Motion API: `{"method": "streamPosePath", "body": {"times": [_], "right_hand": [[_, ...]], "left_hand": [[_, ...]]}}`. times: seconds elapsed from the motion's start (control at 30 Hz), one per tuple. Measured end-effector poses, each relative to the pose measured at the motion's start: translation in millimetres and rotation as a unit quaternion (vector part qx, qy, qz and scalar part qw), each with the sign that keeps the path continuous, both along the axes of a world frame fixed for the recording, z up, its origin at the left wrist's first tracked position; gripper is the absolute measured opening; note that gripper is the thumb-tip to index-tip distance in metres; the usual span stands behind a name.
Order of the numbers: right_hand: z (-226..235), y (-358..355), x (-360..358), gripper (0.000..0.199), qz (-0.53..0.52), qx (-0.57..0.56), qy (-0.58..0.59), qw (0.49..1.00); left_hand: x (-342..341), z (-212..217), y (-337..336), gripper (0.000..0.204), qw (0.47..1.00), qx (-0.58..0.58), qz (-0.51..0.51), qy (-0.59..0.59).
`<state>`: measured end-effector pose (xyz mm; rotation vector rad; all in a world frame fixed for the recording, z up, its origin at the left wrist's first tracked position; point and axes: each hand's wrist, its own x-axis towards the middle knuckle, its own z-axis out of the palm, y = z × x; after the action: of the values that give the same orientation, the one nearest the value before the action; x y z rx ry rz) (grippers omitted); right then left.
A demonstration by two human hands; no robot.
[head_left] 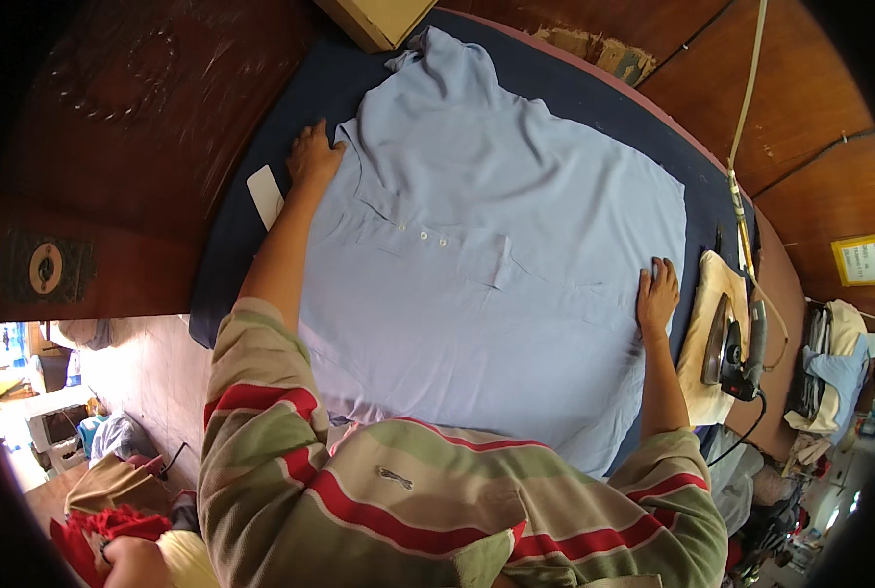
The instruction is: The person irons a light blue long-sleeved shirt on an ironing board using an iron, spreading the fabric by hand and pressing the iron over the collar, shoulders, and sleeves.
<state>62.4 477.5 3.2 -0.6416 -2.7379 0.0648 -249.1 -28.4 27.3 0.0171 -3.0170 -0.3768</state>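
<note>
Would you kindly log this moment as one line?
left hand: flat on shirt collar edge | right hand: flat on shirt side | iron: parked right

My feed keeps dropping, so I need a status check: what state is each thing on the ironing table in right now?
Light blue shirt: spread flat, front up, buttoned.
Left hand: open, palm down at the shirt's collar edge.
Right hand: open, flat on the shirt's right edge.
Iron: set aside on a cream pad, not held.
White card: lying flat on the dark blue cover.
</note>
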Motion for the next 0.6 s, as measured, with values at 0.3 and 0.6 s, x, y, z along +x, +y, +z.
{"method": "streamPosePath", "body": {"times": [0.3, 0.6], "right_hand": [[0.4, -2.7, 0.2, 0.040, -0.027, -0.008, -0.031, 0.999], [13.9, 80.5, -111.7, 0.026, 0.083, -0.090, 0.049, 0.991]], "left_hand": [[-27.6, 5.0, -41.7, 0.025, 0.990, -0.089, -0.035, -0.100], [-55.0, 32.4, 120.3, 0.034, 0.935, 0.080, -0.337, 0.076]]}}
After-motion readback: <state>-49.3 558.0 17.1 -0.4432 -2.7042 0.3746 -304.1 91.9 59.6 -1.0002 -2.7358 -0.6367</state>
